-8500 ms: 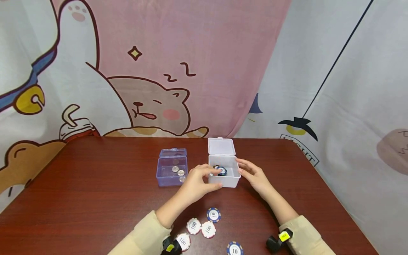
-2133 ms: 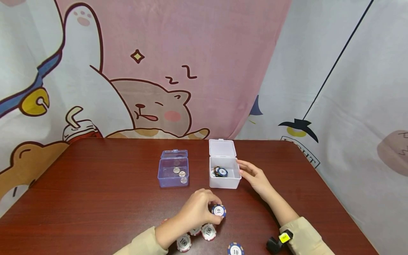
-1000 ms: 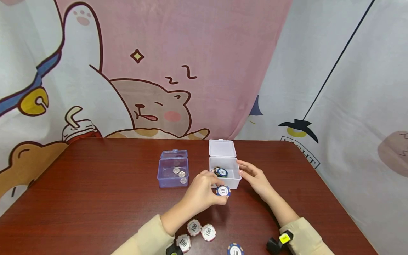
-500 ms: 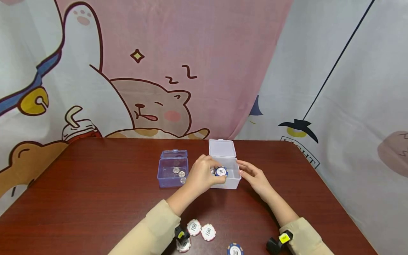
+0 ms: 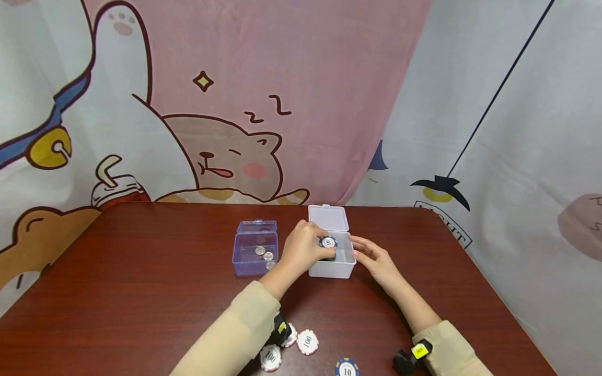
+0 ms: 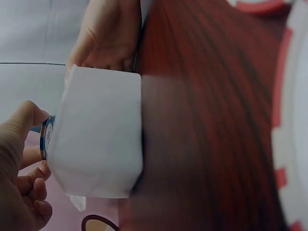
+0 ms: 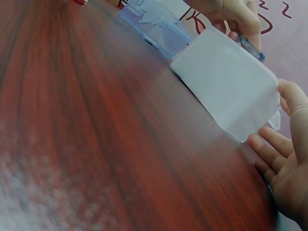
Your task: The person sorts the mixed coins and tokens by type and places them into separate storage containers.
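The left hand (image 5: 303,248) pinches a round blue-and-white chip (image 5: 327,242) marked 10 over the white box (image 5: 331,269). The right hand (image 5: 373,258) rests loose beside the box. Four chips lie on the tabletop (image 5: 141,292).

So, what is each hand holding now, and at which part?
The left hand pinches a blue 10 chip by its rim, above the open white box. The right hand holds nothing; its fingers rest at the box's right side.

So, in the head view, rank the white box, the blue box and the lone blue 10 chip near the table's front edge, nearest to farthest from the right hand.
1. White box: touching the right hand, on its left.
2. Blue 10 chip: near the front edge.
3. Blue box: beyond the white box, leftward.
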Motion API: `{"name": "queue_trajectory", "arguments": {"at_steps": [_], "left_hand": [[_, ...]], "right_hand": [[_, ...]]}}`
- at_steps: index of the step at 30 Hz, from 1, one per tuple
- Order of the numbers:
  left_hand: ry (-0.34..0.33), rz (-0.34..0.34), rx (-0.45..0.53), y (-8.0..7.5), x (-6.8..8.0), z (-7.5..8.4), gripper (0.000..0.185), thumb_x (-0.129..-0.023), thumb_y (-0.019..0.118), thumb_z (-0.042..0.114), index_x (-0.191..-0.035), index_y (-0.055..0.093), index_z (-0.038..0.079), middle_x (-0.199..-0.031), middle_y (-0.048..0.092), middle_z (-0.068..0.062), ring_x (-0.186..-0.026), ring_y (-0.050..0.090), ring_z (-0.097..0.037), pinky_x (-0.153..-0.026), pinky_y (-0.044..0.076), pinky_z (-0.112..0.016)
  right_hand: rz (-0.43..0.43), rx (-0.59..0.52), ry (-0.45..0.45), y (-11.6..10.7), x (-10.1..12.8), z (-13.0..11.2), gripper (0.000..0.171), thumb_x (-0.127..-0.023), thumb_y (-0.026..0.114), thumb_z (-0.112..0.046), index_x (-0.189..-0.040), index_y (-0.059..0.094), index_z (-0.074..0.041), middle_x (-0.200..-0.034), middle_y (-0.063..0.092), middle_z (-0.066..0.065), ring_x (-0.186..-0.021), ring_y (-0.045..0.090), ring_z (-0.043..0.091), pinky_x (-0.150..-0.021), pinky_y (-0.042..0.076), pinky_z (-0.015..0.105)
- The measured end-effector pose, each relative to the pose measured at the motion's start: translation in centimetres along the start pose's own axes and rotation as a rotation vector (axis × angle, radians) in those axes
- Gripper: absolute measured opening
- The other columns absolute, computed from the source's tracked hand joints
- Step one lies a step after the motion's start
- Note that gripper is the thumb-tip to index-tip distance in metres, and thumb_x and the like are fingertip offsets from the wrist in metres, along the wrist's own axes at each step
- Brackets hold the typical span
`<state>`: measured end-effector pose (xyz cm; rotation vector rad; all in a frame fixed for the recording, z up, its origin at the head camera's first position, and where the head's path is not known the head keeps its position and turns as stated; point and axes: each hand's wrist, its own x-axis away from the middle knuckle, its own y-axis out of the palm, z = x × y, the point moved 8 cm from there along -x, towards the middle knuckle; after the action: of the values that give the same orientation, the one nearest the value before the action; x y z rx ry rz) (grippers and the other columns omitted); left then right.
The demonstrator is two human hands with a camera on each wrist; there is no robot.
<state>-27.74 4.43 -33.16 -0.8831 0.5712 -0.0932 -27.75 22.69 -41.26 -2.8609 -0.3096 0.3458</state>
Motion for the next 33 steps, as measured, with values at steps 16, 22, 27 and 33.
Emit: {"name": "queue_trajectory", "arguments": {"at_steps": [16, 22, 27, 33], "left_hand": [[-0.031, 0.022, -0.069, 1.3, -0.1, -1.5, 0.036, -0.061, 0.085, 0.034, -0.093, 0.079, 0.018, -0.085, 0.068, 0.001, -0.076, 0.053, -0.017, -0.06, 0.045, -0.03], [-0.048, 0.024, -0.071, 1.4, 0.0, -1.6, 0.038, -0.061, 0.085, 0.033, -0.095, 0.079, 0.016, -0.086, 0.068, 0.001, -0.076, 0.054, -0.018, -0.061, 0.046, -0.031], [-0.076, 0.019, -0.01, 1.5, 0.1, -1.9, 0.043, -0.067, 0.084, 0.033, -0.102, 0.076, 0.011, -0.089, 0.068, 0.0, -0.083, 0.056, -0.019, -0.068, 0.048, -0.033], [-0.059, 0.055, 0.121, 0.5, 0.5, -1.9, 0.038, -0.073, 0.082, 0.026, -0.105, 0.074, 0.007, -0.096, 0.069, -0.003, -0.087, 0.054, -0.02, -0.074, 0.046, -0.032]], "right_hand": [[0.012, 0.014, 0.012, 0.0, 0.1, -0.3, 0.044, -0.095, 0.06, -0.014, -0.137, 0.05, -0.004, -0.133, 0.052, 0.022, -0.122, 0.049, 0.035, -0.088, 0.044, 0.021], [0.009, 0.014, 0.007, 0.1, 0.0, -0.2, 0.045, -0.095, 0.059, -0.012, -0.138, 0.049, -0.002, -0.133, 0.052, 0.023, -0.122, 0.048, 0.035, -0.088, 0.043, 0.021], [0.006, 0.002, -0.005, 0.1, 0.1, -0.3, 0.044, -0.095, 0.059, -0.011, -0.137, 0.049, -0.001, -0.133, 0.052, 0.024, -0.122, 0.048, 0.037, -0.088, 0.043, 0.021], [0.01, 0.011, 0.003, 0.0, 0.1, -0.2, 0.044, -0.095, 0.06, -0.013, -0.137, 0.051, -0.003, -0.132, 0.053, 0.023, -0.121, 0.049, 0.035, -0.088, 0.043, 0.021]]}}
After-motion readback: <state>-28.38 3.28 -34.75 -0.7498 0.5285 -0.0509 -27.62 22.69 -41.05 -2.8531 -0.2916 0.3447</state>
